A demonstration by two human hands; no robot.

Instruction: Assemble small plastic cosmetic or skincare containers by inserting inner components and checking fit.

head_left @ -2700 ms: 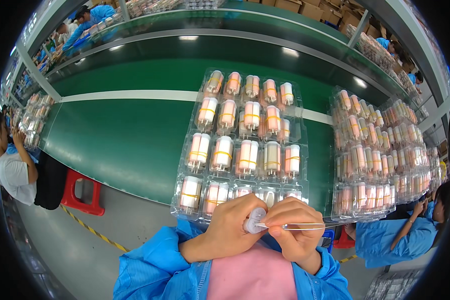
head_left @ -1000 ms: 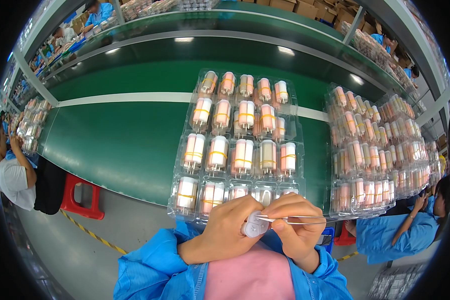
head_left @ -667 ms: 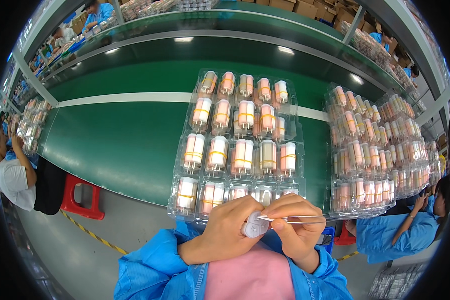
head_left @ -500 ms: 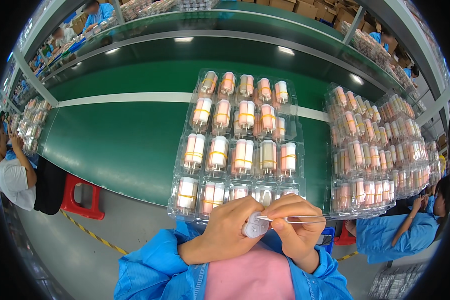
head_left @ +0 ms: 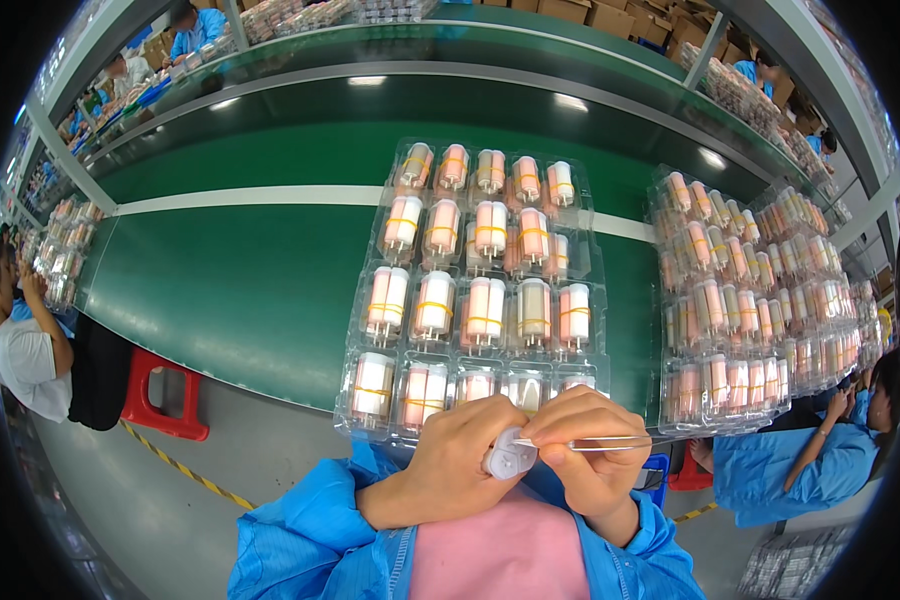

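Observation:
My left hand (head_left: 448, 448) is closed around a small translucent whitish plastic piece with a rounded, lobed end (head_left: 511, 458) that faces up between the fingers. Most of its body is hidden in the palm. Pinched between the thumb and fingers of my right hand (head_left: 592, 448) is a pair of metal tweezers (head_left: 610, 443), their back end pointing right. The tweezer tips reach the upper edge of the lobed end; whether they grip anything there is too small to tell. Just beyond my hands lies a clear plastic tray (head_left: 600, 345) of pink, white and grey cylinder sets bound with yellow bands.
Stacked trays (head_left: 725, 300) of similar cylinders stand to the right on the green work surface (head_left: 230, 270). A white strip (head_left: 260, 197) crosses it. Co-workers sit at left and right, beside a red stool (head_left: 167, 395) on the left. Metal posts frame the bench.
The tweezers have shifted slightly against the lobed end, and their arms look a little farther apart. My right fingers have moved a touch; my left hand keeps its hold.

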